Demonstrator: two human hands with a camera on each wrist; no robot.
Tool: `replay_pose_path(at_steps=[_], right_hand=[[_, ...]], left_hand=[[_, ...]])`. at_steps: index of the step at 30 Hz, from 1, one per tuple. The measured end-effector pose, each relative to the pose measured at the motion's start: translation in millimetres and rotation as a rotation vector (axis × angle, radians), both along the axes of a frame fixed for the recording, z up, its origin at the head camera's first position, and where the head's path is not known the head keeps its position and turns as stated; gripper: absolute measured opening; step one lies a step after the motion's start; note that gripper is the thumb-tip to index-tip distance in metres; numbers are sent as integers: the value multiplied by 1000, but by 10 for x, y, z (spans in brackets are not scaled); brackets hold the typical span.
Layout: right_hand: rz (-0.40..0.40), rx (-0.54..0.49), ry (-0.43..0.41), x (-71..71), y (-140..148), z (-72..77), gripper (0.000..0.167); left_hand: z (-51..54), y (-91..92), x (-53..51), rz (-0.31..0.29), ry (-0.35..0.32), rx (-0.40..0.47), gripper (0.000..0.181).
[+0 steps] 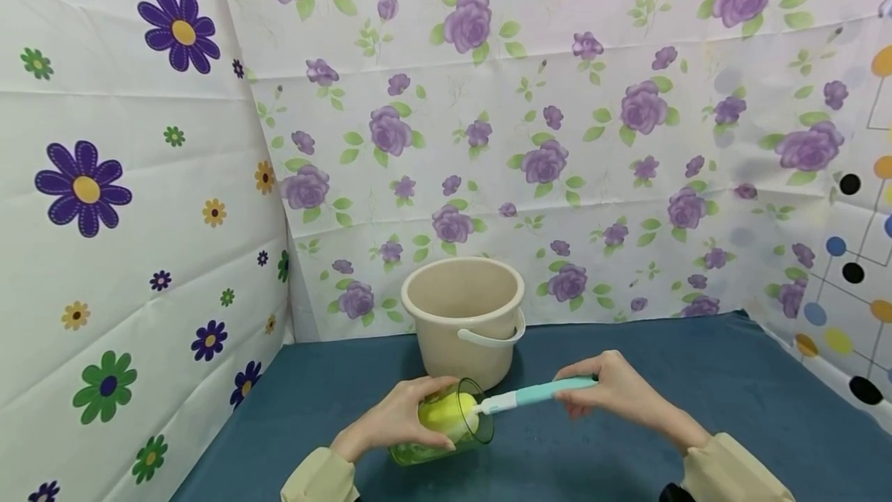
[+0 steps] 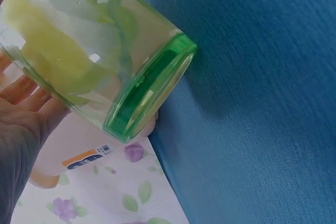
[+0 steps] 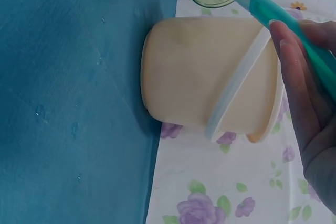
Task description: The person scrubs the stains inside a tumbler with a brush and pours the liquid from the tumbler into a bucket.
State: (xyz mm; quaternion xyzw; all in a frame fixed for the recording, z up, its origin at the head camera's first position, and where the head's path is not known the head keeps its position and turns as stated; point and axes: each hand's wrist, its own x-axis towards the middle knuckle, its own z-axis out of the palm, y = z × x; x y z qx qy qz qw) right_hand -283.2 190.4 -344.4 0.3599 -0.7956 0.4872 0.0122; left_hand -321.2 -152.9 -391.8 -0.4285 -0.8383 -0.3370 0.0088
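A clear green-tinted glass [image 1: 411, 452] lies tilted in the left hand [image 1: 399, 418], its mouth toward the right. The right hand [image 1: 613, 392] grips the teal and white handle [image 1: 536, 393] of a brush, whose yellow sponge head [image 1: 451, 415] sits inside the glass. In the left wrist view the thick green base of the glass [image 2: 152, 87] faces away from the fingers of the left hand [image 2: 23, 114]. Thumb and fingers of the right hand [image 3: 310, 87] pinch the teal handle [image 3: 278, 17] in the right wrist view.
A cream bucket [image 1: 463, 339] with a white handle stands just behind the glass, near the flowered back curtain [image 1: 488, 177]. Water drops dot the blue tablecloth [image 3: 79, 103]. A patterned curtain [image 1: 139, 254] hangs on the left, another with dots on the right.
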Motion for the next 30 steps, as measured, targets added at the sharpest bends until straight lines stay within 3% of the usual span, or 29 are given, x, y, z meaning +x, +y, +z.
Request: replay_pose_path(at_steps=[4,11,18,26,30], right_hand=[[20,24,-20,-37,31,-31,19],[87,-15,-76,50,-3,52,19],[41,-18,-48,78,-25,121,19],[14,25,13,-66,80,20,18],[43,31,-14,-117,127,-20,17]], left_hand=[[2,-1,-1,-6,16,-3,76],[5,6,-4,-10,62,-18,76],[-7,-3,-12,-11,47,-3,75],[-3,-4,6,6,16,-5,76],[1,-6,11,6,19,-8,76]])
